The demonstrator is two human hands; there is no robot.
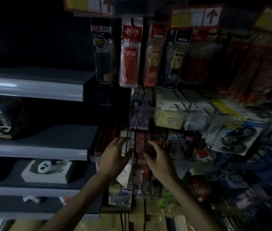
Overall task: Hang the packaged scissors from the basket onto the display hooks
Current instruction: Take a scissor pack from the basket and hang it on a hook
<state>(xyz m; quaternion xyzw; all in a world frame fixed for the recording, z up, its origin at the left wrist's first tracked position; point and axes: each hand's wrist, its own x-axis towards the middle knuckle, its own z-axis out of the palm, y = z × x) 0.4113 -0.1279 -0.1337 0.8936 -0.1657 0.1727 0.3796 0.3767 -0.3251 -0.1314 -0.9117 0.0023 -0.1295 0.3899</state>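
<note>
Your left hand (115,157) reaches in, fingers straight, beside the red pack (139,145); your right hand (161,160) pinches that pack between thumb and fingers, far centre.

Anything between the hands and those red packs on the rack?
Nothing visible does. The left hand and right hand flank the red packs, close against their edges. A thin dark wire runs just by the left hand. Dim blur hides whether either hand grips.
</note>
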